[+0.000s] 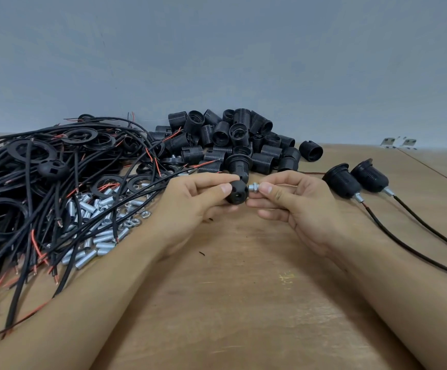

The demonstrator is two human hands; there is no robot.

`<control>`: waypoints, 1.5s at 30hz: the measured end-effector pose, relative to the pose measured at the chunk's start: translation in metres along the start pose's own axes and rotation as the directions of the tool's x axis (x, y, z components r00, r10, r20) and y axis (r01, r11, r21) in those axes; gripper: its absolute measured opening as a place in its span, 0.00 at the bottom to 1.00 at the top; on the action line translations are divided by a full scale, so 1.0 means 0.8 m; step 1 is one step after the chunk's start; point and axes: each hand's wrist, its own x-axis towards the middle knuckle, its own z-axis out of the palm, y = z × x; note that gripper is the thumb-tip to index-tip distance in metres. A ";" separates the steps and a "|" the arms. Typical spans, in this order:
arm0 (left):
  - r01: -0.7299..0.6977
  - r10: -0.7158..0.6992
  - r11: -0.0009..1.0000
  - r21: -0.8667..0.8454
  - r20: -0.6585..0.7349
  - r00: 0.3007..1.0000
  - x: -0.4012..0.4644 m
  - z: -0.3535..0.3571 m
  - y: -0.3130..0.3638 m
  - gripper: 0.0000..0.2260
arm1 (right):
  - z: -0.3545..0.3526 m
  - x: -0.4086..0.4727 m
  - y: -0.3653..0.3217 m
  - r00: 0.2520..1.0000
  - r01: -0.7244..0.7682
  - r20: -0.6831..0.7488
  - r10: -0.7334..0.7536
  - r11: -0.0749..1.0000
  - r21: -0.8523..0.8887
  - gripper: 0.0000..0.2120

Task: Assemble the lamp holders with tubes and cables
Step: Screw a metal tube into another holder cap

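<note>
The right hand's fingers (266, 188) hide most of the threaded tube (254, 187).

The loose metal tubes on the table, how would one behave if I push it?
One of the metal tubes would probably roll, being a small round cylinder. It looks rigid, so unlikely to bend. Its shiny surface may be slippery to pinch.

At the centre of your view sits a black domed lamp holder cap (237, 192) with small side holes, its opening facing 3 o'clock, and meeting it is a short threaded silver tube (254, 187) carrying a nut, lying level. At 12 o'clock lies a heap of black ribbed holder bodies (233, 140). At 9 o'clock a tangle of black and red cables (56, 188) overlies flat black rings, with loose silver tubes and nuts (104, 225) beside it. At 3 o'clock lie two finished holders (355, 180), tubes and cables attached.
</note>
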 end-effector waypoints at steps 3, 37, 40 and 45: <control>0.072 -0.068 0.985 -0.154 0.033 0.997 0.001 -0.001 0.002 0.14 | -0.001 0.000 -0.002 1.000 0.010 -0.005 -0.010 1.000 0.011 0.11; 0.109 -0.101 0.980 -0.166 0.054 0.993 0.001 0.001 0.012 0.05 | 0.002 -0.003 0.004 0.979 0.203 0.062 -0.193 0.952 -0.230 0.04; 0.101 -0.103 0.972 -0.212 0.005 0.995 0.003 0.000 0.010 0.12 | 0.004 -0.004 0.001 0.969 0.247 0.041 -0.243 0.956 -0.161 0.04; 0.087 -0.080 0.963 -0.253 0.040 0.996 0.001 0.000 0.009 0.20 | 0.008 -0.008 0.001 0.956 0.292 0.066 -0.284 0.938 -0.185 0.06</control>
